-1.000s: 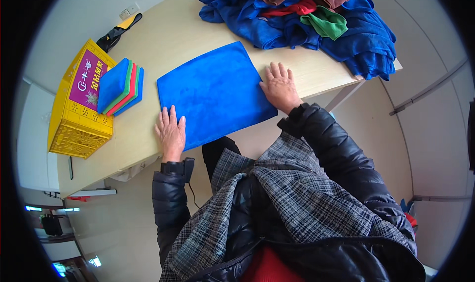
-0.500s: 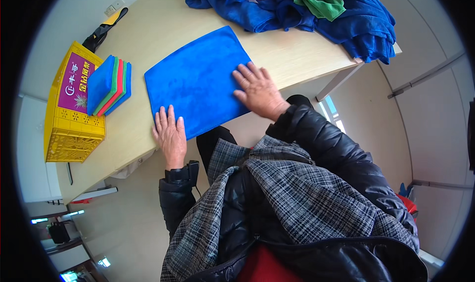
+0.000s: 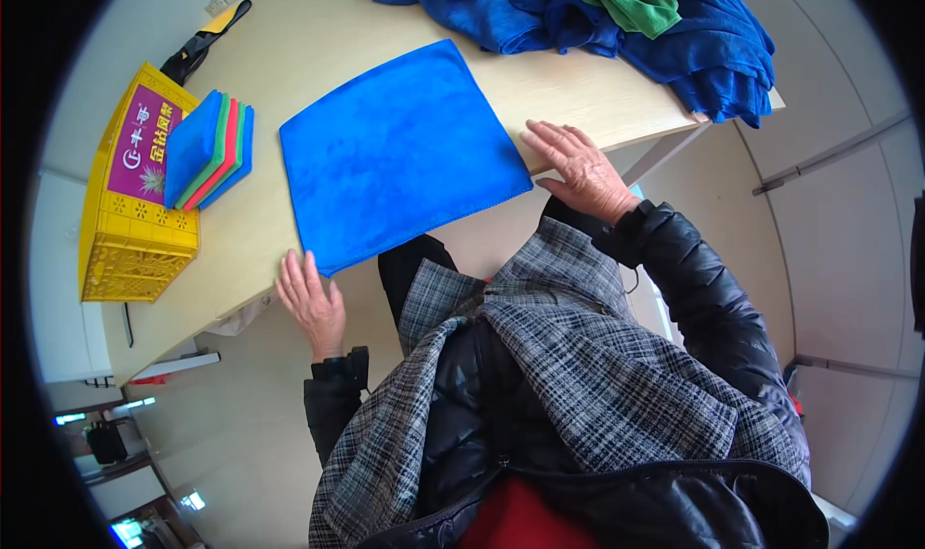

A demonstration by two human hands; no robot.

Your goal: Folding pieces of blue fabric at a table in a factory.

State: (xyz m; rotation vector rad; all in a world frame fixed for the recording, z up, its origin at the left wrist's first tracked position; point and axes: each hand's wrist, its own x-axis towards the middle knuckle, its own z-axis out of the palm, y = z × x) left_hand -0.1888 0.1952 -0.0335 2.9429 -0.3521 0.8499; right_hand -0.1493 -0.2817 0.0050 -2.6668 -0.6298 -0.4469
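A blue cloth (image 3: 400, 154) lies spread flat on the pale wooden table (image 3: 318, 43), its near edge at the table's front edge. At the cloth's near left corner is my left hand (image 3: 313, 303), fingers stretched out and fingertips by the table edge. My right hand (image 3: 581, 173) is just beyond the cloth's right corner, fingers extended over the table edge, holding nothing. To the left stands a neat stack of folded cloths (image 3: 210, 151) in blue, green and red, leaning against a yellow plastic crate (image 3: 145, 260).
A heap of crumpled blue cloths (image 3: 708, 58) covers the far right of the table, with a green cloth (image 3: 636, 5) and a red one on top. A black and yellow strap-like item (image 3: 207, 40) lies at the far left. White cabinets (image 3: 838, 250) stand at the right.
Both hands have slid outward off the cloth: the left one down and left to the near corner, the right one to the right. The cloth still lies flat.
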